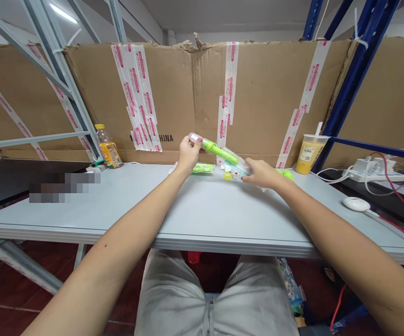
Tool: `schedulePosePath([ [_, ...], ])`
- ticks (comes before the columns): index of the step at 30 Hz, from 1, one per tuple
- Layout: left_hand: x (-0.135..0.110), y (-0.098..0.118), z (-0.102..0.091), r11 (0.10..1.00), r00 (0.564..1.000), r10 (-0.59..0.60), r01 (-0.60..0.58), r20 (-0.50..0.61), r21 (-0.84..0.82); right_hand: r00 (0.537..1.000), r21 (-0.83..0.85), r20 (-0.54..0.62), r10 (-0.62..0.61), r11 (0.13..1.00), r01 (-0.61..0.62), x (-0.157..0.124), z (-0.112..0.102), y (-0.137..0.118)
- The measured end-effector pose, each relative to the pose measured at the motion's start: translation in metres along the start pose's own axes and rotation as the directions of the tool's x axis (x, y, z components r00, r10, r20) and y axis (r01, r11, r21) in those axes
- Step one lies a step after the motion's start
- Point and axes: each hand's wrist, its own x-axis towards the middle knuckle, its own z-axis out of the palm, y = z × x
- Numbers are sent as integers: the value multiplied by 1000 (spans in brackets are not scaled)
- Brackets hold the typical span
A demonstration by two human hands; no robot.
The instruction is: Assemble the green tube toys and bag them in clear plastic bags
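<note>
The left hand (188,156) pinches the upper-left end of a green tube-shaped item (219,150) between thumb and fingers. The right hand (263,173) has its thumb and fingers closed on the clear wrapper (239,163) at the item's lower-right end; the exact finger contact is partly hidden. The item is raised above the table (223,210), tilted down from left to right, and spans the space between the two hands. Beyond the left wrist, a green packaged piece (204,168) lies flat near the rear of the table. Below the item, a yellow piece (227,176) lies just beside a small round white piece (236,175). A lime-green rounded piece (287,174) is located beside the right wrist, partly covered by it. Farther out, a yellow-capped bottle (109,151) stands at the rear left, and a cup with a straw (309,153) stands at the rear right. A white power strip (377,176) and a white disc-shaped device (356,204) are positioned at the far right. A taped cardboard panel (177,93) stands upright behind the table.
</note>
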Motion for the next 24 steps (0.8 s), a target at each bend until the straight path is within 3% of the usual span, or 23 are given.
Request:
schedulePosePath([
  [5, 1, 0, -3, 996, 991, 66, -73, 112, 58, 1000, 24, -8, -14, 1000, 14, 0, -1, 2],
  [11, 10, -7, -9, 987, 991, 85, -97, 101, 130, 1000, 32, -14, -26, 999, 26, -1, -1, -1],
  [17, 12, -9, -9, 988, 986, 129, -137, 106, 76, 999, 14, -33, -11, 1000, 12, -1, -2, -5],
  [24, 2, 1, -3, 958, 980, 150, -177, 132, 225, 998, -16, -63, -1, 1000, -1, 0, 0, -4],
])
